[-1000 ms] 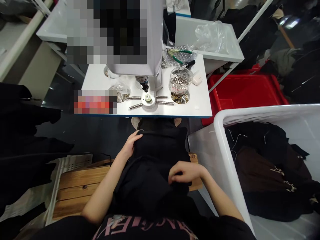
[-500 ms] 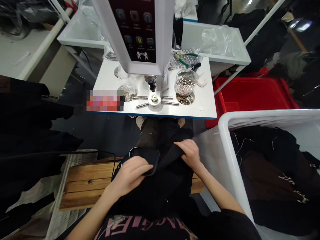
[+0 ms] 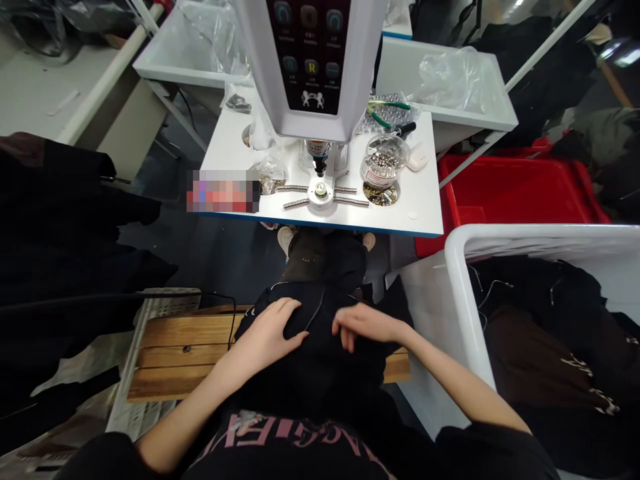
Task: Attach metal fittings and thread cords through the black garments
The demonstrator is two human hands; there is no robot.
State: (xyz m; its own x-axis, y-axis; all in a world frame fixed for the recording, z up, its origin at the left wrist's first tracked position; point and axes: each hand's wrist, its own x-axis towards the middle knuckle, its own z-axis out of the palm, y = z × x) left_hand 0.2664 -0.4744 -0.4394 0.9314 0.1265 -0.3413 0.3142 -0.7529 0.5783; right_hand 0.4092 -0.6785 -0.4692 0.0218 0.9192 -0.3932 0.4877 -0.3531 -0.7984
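Note:
A black garment (image 3: 320,300) with thin pale edging or cord lies spread across my lap. My left hand (image 3: 270,333) rests flat on its left part, thumb apart from the fingers. Over the right part of the cloth is my right hand (image 3: 367,323), its fingers loosely bent downward and slightly blurred; nothing shows in its grasp. Beyond my knees stands a white machine (image 3: 267,110) with a dark icon panel. Its black-tipped head (image 3: 319,165) hangs above a round metal die (image 3: 321,191), with coiled springs on either side.
On the white table (image 3: 423,200) are a clear tub of metal fittings (image 3: 384,163), green-handled pliers (image 3: 383,121) and plastic bags. A white bin (image 3: 457,280) of dark garments stands at right, before a red crate (image 3: 525,193). Dark clothes (image 3: 70,233) hang at left beside a wooden bench (image 3: 185,360).
The dark, rounded piece under my left hand no longer shows, and the garment lies more spread. My left hand has flattened; my right has moved inward and down. The view has shifted slightly.

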